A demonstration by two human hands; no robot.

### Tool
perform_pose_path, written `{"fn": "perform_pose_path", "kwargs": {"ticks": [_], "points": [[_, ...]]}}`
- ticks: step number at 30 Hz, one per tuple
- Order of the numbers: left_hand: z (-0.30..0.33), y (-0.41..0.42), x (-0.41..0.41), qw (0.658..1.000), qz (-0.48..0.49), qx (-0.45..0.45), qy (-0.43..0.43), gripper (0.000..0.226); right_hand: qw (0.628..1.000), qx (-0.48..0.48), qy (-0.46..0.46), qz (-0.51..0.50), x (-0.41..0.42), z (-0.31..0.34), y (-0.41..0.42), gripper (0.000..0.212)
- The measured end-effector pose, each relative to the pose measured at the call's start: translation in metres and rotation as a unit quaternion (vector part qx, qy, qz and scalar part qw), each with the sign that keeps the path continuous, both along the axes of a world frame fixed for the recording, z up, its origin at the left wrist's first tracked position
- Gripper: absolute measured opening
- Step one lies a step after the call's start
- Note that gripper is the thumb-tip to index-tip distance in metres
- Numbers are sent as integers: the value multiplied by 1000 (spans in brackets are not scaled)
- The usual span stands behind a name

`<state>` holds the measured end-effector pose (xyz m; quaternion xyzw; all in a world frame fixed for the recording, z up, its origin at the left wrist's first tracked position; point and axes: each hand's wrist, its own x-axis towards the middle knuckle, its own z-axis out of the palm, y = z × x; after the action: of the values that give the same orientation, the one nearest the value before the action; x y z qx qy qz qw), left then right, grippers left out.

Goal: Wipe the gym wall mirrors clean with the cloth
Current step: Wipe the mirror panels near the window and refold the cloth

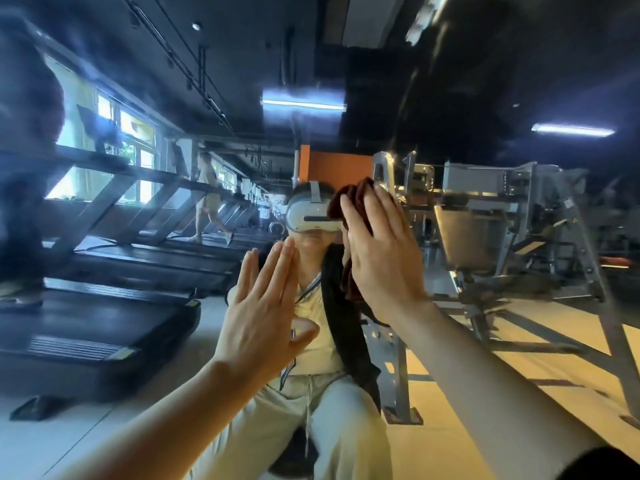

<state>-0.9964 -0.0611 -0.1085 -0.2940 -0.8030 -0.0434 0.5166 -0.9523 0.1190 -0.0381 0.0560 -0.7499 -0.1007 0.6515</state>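
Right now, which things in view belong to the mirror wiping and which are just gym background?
Part of the job:
dark red-brown cloth, pressed flat by the right hand
large wall mirror
left hand, flat on the glass

Just background, in reflection:
black treadmills
grey steel weight machine
ceiling strip lights
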Motion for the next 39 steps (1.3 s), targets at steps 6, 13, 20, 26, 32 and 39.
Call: {"fn": "perform_pose_path", "kwargs": {"ticks": [6,13,20,26,32,39], "points": [[1,-1,3,1000,7,0,14,117,1000,8,2,1,-1,-39,-6,46],[0,0,4,999,-36,22,-24,114,989,67,-129,-19,35,-117,19,66],[-32,18,79,774,-447,290,-342,54,853,-367,-118,352,54,-83,-47,30],[-12,8,68,703,-393,512,-299,52,849,-282,-190,404,34,-63,-71,30],[70,-48,27,864,-234,446,-23,65,998,-39,3,40,5,3,16,52],[62,-12,-45,952,-133,257,103,42,997,16,-8,-78,-17,-1,38,67]]}}
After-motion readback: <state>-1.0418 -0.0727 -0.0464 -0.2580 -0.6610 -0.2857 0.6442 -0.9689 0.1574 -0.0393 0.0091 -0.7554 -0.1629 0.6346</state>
